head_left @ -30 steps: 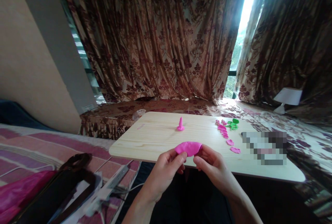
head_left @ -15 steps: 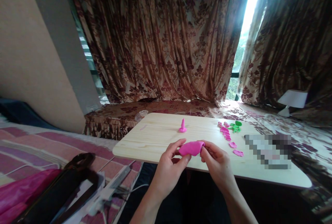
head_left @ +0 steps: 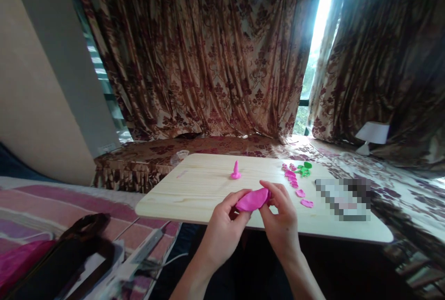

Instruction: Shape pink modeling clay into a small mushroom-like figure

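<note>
Gripping one flattened pink piece (head_left: 253, 200) between two hands, I have it in front of me, overlapping the near edge of the pale wooden counter (head_left: 194, 193) in my view. My left hand (head_left: 224, 226) pinches its left end, thumb below and fingers behind the upper edge. My right hand (head_left: 283, 223) has the right end between thumb and fingers, the index finger arched up past the top edge. How firmly either one squeezes, I cannot tell.

Beyond the held piece, a pink spike (head_left: 236, 170) stands upright on a rounded base on the counter. Over to my right lies a loose line of small pink pieces (head_left: 291, 175), the nearest two flat and set apart from each other. Just beside the far end of that line sit some green pieces (head_left: 304, 170). Further right, a pixelated patch (head_left: 344, 200) covers something I cannot make out. Past the counter's far left corner I see a clear container (head_left: 180, 156), and on the patterned cloth at right a small white lamp (head_left: 373, 134).
</note>
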### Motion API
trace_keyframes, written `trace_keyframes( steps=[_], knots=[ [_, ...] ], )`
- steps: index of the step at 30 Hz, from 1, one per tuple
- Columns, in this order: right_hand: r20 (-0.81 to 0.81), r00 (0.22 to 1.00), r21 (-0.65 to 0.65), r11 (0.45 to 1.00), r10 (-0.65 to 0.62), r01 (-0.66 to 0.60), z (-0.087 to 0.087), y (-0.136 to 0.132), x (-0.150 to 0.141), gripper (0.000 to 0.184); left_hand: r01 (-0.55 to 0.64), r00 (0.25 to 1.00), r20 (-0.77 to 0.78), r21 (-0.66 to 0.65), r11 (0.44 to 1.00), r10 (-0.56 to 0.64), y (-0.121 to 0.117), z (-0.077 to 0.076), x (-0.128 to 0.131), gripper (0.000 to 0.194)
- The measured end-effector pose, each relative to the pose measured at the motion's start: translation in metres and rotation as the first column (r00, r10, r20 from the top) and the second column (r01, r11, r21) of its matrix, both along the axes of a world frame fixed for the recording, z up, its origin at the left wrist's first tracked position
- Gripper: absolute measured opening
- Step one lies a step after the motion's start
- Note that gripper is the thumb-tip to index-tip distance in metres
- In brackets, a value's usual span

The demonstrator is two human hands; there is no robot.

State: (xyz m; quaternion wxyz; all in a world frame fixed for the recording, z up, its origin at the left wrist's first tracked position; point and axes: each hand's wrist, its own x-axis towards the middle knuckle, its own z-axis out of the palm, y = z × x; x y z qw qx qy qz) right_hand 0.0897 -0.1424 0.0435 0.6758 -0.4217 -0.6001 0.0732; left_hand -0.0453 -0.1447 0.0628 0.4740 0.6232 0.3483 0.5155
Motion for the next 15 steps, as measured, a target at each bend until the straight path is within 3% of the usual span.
trace_keyframes(
  steps=[5, 10, 15],
  knots=[
    [0.042, 0.994, 0.164, 0.982, -0.103, 0.095, 0.006, -0.0013, 0.0021, 0.036, -0.116, 0.991, -0.052, 0.101, 0.988, 0.121, 0.0086, 0.0054, 0.0072, 0.025],
    [0.072, 0.99, 0.236, 0.967, -0.119, 0.099, 0.0039, -0.0028, 0.0014, 0.041, -0.175, 0.982, -0.05, 0.093, 0.98, 0.18, 0.0083, 0.0054, 0.011, 0.021],
    [0.071, 0.988, 0.251, 0.961, -0.135, 0.113, 0.0026, -0.0038, -0.0004, 0.039, -0.112, 0.991, 0.068, -0.011, 0.994, 0.113, 0.0088, 0.0029, 0.0109, 0.024]
  ],
)
